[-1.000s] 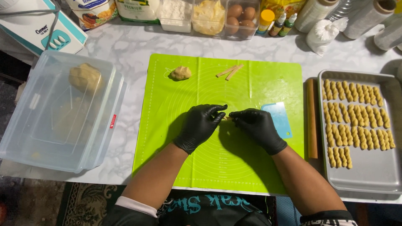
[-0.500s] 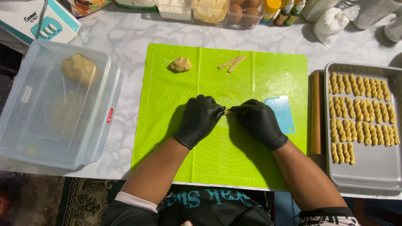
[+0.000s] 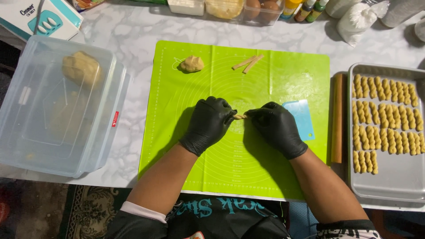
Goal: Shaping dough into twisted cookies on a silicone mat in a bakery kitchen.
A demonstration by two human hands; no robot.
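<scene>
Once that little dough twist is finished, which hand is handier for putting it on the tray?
Probably the right hand: the baking tray lies on its side, past the rolling pin. The left hand would have to cross over.

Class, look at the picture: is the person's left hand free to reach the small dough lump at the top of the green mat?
Probably not at once. The way is open: bare mat lies between the left hand and the dough lump. But that hand and the right hand both pinch a dough strip, so it is occupied.
</scene>
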